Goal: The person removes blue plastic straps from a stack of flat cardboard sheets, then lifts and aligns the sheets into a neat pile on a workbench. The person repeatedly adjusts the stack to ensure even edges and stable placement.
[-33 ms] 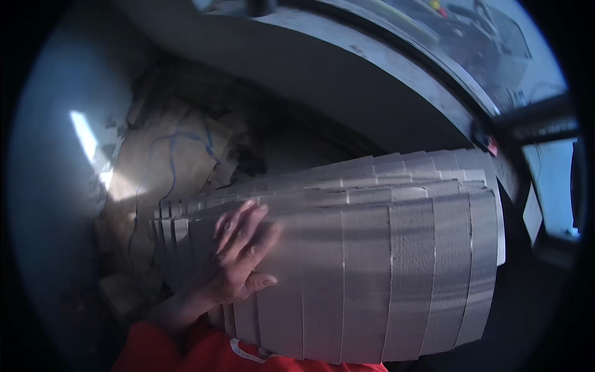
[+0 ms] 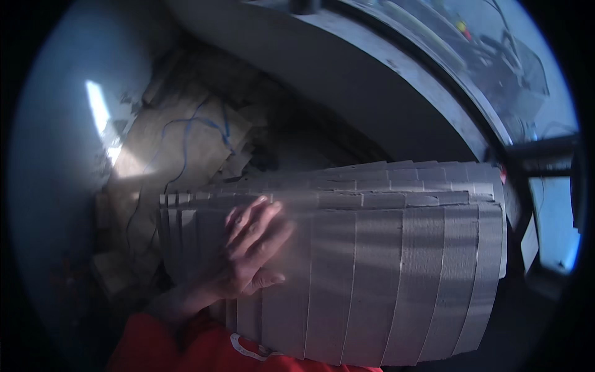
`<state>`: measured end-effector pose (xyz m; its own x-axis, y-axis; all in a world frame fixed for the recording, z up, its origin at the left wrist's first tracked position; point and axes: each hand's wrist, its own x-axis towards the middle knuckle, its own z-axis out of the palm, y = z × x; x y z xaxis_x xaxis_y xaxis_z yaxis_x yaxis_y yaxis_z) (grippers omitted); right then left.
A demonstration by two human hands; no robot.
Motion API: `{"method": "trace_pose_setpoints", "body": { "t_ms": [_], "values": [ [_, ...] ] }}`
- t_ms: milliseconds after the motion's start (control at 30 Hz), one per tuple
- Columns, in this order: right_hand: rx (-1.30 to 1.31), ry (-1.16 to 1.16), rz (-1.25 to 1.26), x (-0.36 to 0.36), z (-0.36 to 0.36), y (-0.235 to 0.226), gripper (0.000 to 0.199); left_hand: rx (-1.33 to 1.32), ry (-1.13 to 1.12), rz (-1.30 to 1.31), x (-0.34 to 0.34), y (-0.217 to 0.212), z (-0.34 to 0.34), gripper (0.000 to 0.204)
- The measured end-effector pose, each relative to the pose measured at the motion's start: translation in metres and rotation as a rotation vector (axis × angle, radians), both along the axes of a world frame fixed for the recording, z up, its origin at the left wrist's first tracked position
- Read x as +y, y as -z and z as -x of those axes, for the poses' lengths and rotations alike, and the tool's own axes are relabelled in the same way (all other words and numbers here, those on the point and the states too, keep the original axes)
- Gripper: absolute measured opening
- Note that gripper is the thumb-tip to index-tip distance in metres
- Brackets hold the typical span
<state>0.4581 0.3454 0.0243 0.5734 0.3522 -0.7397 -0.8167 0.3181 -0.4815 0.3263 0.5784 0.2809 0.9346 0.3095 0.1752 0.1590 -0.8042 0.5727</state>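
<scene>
A thick bundle of grey-brown cardboard pieces (image 2: 375, 273) fills the lower middle, fanned out so that each piece overlaps its neighbour. Its near side rests against my red clothing. My left hand (image 2: 251, 251) lies on the left part of the bundle, touching its upper face. The fingers are stretched out and slightly apart, the thumb pointing right, and they do not wrap round any single piece. My right hand does not show; the far right end of the bundle and its underside are hidden.
Flattened brown cardboard (image 2: 164, 139) with a loose blue strap (image 2: 186, 133) lies on the floor at far left, beside a pale wall (image 2: 56, 180). A machine with a curved light edge (image 2: 396, 62) runs along the back right. A small reddish patch (image 2: 502, 176) by the bundle's far right corner is too small to make out.
The view has shifted slightly, so the floor and machine sit further right. My left hand stays spread on the bundle, in almost the same place on it.
</scene>
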Motion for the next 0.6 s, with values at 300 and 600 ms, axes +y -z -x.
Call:
{"method": "trace_pose_setpoints", "body": {
  "t_ms": [300, 600],
  "values": [
    [-0.107, -0.680, -0.231, 0.191, 0.061, -0.067, 0.050, -0.093, -0.723, 0.025, 0.018, 0.006, 0.244, 0.078],
    [-0.138, -1.209, -0.372, 0.370, 0.201, -0.101, 0.049, -0.530, -1.355, 0.425, 0.053, 0.072, 0.436, 0.058]
  ]
}}
